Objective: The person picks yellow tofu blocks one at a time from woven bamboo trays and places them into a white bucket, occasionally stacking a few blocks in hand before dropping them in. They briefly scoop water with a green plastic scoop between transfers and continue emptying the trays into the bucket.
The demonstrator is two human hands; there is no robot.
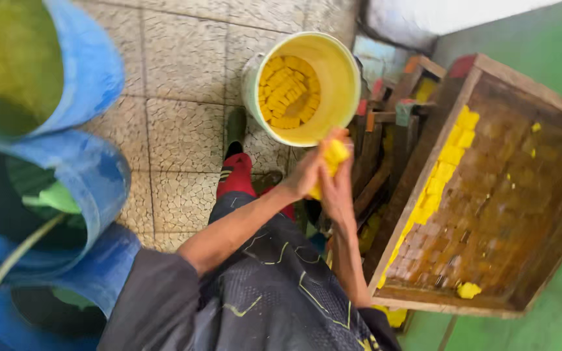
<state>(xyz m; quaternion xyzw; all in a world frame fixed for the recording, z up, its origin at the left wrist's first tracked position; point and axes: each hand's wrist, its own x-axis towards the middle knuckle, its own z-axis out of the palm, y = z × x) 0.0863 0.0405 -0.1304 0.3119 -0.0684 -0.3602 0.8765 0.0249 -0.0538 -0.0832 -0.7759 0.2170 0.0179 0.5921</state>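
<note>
Your two hands meet in front of you, just below the rim of the yellow bucket (343, 78) that stands on the tiled floor (177, 78). Your left hand (307, 172) and your right hand (337, 185) are closed together around a stack of yellow blocks (334, 156); the fingers of both wrap the stack from either side, and only its top end shows above them, so you cannot tell how many pieces are in it. The stack sits in the air between the bucket and the wooden tray (541, 97), nearer the bucket's lip than the tray. Inside the bucket more yellow blocks (287, 91) lie packed in rows against the far wall, filling only part of the bottom. To your right the tray is tilted up on a wooden rack (385, 149), and a single column of yellow blocks (447, 159) runs down its left edge, touching the side board; the rest of the tray floor shows bare brownish squares with a few yellow crumbs, and one loose yellow lump (468, 290) lies in the near corner. To your left three blue drums (99, 169) stand close together, the farthest holding a yellowish-green mass, and a pale hose (8, 270) leads into the middle one. Your red boot (237, 175) is planted on the tiles just under your forearms, beside the bucket's base.
</note>
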